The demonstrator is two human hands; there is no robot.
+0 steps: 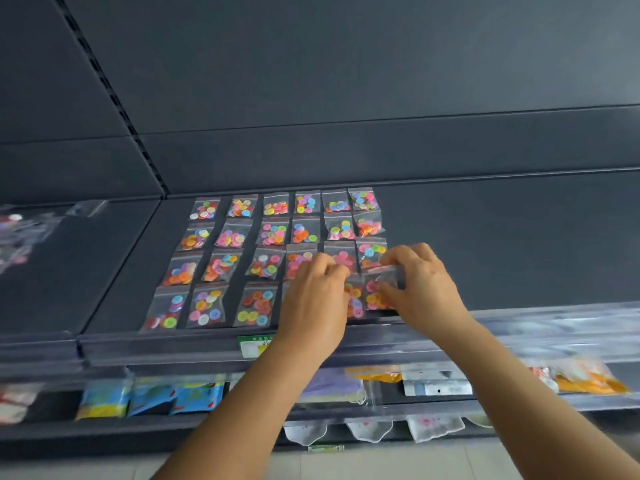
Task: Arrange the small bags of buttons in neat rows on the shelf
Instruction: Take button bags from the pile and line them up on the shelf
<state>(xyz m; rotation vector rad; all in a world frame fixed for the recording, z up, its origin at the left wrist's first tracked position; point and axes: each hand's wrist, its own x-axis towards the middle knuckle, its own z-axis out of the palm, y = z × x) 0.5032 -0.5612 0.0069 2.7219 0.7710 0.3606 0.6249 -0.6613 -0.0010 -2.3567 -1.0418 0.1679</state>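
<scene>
Several small clear bags of coloured buttons (273, 233) lie in rows on the dark shelf (502, 244). At the right end of the front row my right hand (419, 285) pinches one bag (379, 289) by its top and side. My left hand (317, 299) rests with curled fingers on the neighbouring front-row bag (355, 303), hiding most of it and the bag to its left. The front row's left bags (207, 306) lie flat near the shelf edge.
A clear price rail with a green label (252, 344) runs along the shelf's front edge. Blurred packets (20, 233) lie on the shelf section to the left. Lower shelves hold blue packets (194, 396), orange packets (585, 379) and folded cloths (433, 426).
</scene>
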